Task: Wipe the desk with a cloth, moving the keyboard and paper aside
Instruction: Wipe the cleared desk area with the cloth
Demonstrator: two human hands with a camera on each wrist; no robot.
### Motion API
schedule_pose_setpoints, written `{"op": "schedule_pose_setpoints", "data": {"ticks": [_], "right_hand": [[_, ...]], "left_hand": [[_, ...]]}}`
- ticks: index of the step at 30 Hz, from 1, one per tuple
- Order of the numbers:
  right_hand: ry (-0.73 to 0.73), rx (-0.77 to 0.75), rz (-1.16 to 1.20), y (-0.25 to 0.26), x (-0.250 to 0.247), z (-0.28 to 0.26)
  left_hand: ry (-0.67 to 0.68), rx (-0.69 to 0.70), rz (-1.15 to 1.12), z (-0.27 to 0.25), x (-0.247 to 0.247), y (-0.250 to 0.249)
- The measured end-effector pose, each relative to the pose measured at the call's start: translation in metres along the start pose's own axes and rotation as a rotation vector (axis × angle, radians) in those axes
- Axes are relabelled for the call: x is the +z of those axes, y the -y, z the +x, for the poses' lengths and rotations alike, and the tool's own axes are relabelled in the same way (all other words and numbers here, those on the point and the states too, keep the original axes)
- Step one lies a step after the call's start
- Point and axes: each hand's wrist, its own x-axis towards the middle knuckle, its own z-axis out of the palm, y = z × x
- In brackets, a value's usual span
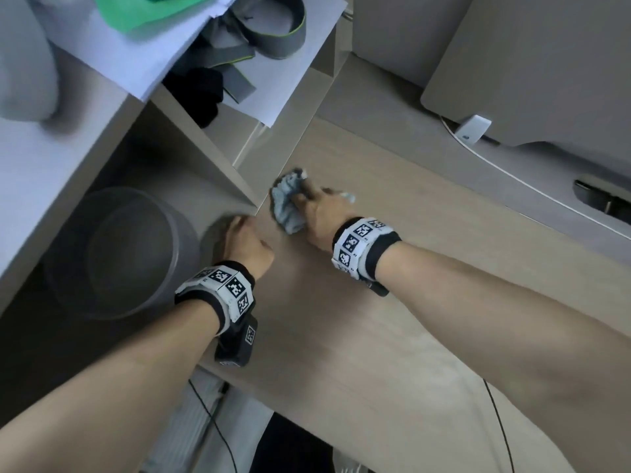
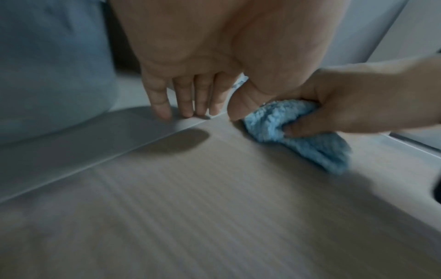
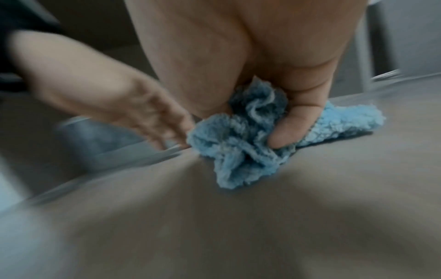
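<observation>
A crumpled light-blue cloth (image 1: 286,208) lies on the wooden desk (image 1: 375,319) near its left edge. My right hand (image 1: 307,199) grips it, the thumb pressed into the folds in the right wrist view, where the cloth (image 3: 238,151) sits bunched under the palm. My left hand (image 1: 239,230) is just left of it, holding nothing. In the left wrist view its fingers (image 2: 188,105) hang straight and touch the desk's side edge, beside the cloth (image 2: 298,132). White paper (image 1: 297,73) lies on a shelf at the upper left. No keyboard is in view.
A grey round bin (image 1: 116,254) stands below the desk's left edge. Grey straps (image 1: 273,32) and a green sheet (image 1: 143,11) lie on the paper. A monitor stand (image 1: 512,80) and a white cable (image 1: 532,189) occupy the far right of the desk.
</observation>
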Motion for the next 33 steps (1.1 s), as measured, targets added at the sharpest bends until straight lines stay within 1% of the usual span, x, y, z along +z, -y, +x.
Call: {"op": "schedule_pose_setpoints", "data": {"ticks": [2, 4, 5, 6, 7, 9, 10, 11, 12, 13, 14, 16, 18, 20, 22, 23, 24, 27, 29, 30, 31, 32, 33], "right_hand": [[0.041, -0.149, -0.053, 0.025, 0.02, -0.018], [0.061, -0.236, -0.008, 0.02, 0.033, -0.036], [0.045, -0.244, 0.03, 0.009, 0.033, -0.04], [0.017, -0.216, 0.047, -0.004, 0.032, -0.042], [-0.014, -0.147, 0.049, -0.018, 0.03, -0.039], [-0.035, 0.066, 0.063, -0.04, 0.02, -0.024], [-0.03, 0.17, 0.096, -0.044, 0.013, -0.014], [-0.029, 0.242, 0.13, -0.041, 0.006, -0.005], [-0.035, 0.268, 0.148, -0.033, 0.001, 0.003], [-0.036, 0.248, 0.145, -0.02, -0.003, 0.008], [-0.022, 0.195, 0.116, -0.004, -0.003, 0.009], [0.028, 0.036, -0.013, 0.031, 0.01, 0.0], [0.025, -0.113, -0.09, 0.055, 0.031, -0.019], [0.01, -0.203, -0.026, 0.054, 0.049, -0.041], [0.008, -0.218, 0.044, 0.03, 0.058, -0.059], [0.002, -0.186, 0.053, 0.01, 0.059, -0.066], [-0.023, -0.12, 0.061, -0.011, 0.057, -0.072], [-0.126, 0.236, 0.147, -0.081, 0.044, -0.075], [-0.114, 0.464, 0.197, -0.1, 0.027, -0.067], [-0.08, 0.517, 0.202, -0.095, 0.021, -0.062], [-0.052, 0.514, 0.193, -0.081, 0.018, -0.058], [-0.026, 0.458, 0.175, -0.061, 0.019, -0.058], [-0.004, 0.355, 0.151, -0.04, 0.025, -0.061]], "left_hand": [[0.024, -0.005, 0.004, 0.001, 0.001, 0.006], [0.029, 0.003, -0.009, 0.002, 0.004, 0.01], [0.031, 0.01, -0.007, 0.004, 0.005, 0.013], [0.04, 0.013, 0.009, 0.003, 0.007, 0.015], [0.045, 0.02, 0.033, 0.002, 0.008, 0.018], [0.047, 0.054, 0.073, 0.0, 0.008, 0.021], [0.051, 0.073, 0.089, -0.002, 0.008, 0.022], [0.055, 0.088, 0.096, -0.003, 0.009, 0.024], [0.059, 0.093, 0.098, -0.004, 0.01, 0.027], [0.063, 0.085, 0.093, -0.005, 0.011, 0.03], [0.066, 0.079, 0.087, -0.007, 0.011, 0.032], [0.066, 0.076, 0.07, -0.009, 0.012, 0.034], [0.062, 0.076, 0.061, -0.008, 0.012, 0.035], [0.065, 0.082, 0.099, -0.006, 0.013, 0.037], [0.057, 0.079, 0.126, -0.005, 0.013, 0.039], [0.049, 0.072, 0.129, -0.005, 0.013, 0.039], [0.043, 0.066, 0.129, -0.006, 0.012, 0.038], [0.024, 0.056, 0.101, -0.009, 0.011, 0.032], [0.009, 0.043, 0.083, -0.012, 0.011, 0.027], [0.003, 0.048, 0.077, -0.013, 0.012, 0.024], [-0.006, 0.056, 0.064, -0.014, 0.014, 0.021], [-0.01, 0.065, 0.05, -0.014, 0.016, 0.018], [-0.01, 0.076, 0.04, -0.015, 0.018, 0.013]]}}
